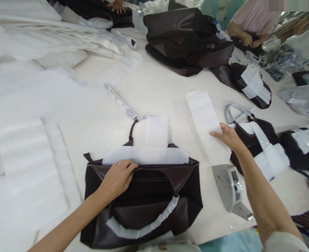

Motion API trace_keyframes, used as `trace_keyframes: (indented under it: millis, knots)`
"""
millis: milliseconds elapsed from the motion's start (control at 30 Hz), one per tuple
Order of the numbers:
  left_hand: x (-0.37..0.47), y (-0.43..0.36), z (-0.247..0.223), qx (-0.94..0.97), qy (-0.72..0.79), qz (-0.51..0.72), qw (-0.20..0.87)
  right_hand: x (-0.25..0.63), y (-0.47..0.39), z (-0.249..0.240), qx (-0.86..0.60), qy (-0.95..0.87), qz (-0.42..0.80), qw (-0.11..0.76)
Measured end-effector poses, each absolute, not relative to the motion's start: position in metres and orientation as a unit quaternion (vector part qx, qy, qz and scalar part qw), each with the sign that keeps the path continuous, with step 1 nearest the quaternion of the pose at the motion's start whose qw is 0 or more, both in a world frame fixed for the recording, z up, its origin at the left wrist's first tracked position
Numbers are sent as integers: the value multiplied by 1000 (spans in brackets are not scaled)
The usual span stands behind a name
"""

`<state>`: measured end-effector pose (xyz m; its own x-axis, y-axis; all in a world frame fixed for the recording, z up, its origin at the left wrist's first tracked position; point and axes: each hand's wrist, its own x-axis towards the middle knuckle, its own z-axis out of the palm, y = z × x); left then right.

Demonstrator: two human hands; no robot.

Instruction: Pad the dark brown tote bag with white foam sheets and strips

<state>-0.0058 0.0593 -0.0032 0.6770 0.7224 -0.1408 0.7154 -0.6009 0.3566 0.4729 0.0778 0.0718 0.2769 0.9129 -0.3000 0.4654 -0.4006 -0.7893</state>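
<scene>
A dark brown handbag (149, 213) lies on the white table at the front, its front handle wrapped in white foam (144, 231). White sheet material (146, 154) sticks out along its top opening. My left hand (119, 177) rests on the bag's upper edge with its fingers curled together over the rim. To the right, my right hand (226, 136) has thumb and fingers on the edge of a strip of white foam sheet (203, 110). Below that strip stands a grey tape dispenser (226, 189). Another white piece (157, 131) lies behind the bag by its rear handle.
White foam sheets (25, 164) cover the left side. Stacked dark bags (180, 38) stand at the back. Wrapped bags (259, 140) lie to the right. A person in a pink top (254, 17) is at the back right; other people's hands show at the back and right edge.
</scene>
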Motion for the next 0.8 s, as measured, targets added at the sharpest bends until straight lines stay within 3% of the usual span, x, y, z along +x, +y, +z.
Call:
trace_keyframes:
  millis: [67,133,300,533,700,800]
  knots:
    - [-8,55,0,899,391,11,199,451,84,94,-680,-454,448,361]
    - [-10,50,2,900,386,14,201,417,96,105,-631,-465,502,366]
    - [-23,46,5,906,362,28,220,321,126,84,-500,-523,645,247]
    - [-57,51,19,908,353,9,228,266,144,40,-405,-675,614,59]
    - [-82,47,14,905,368,47,208,262,144,30,-402,-672,618,64]
    - [-88,44,12,875,423,96,214,265,138,25,-384,-675,630,19]
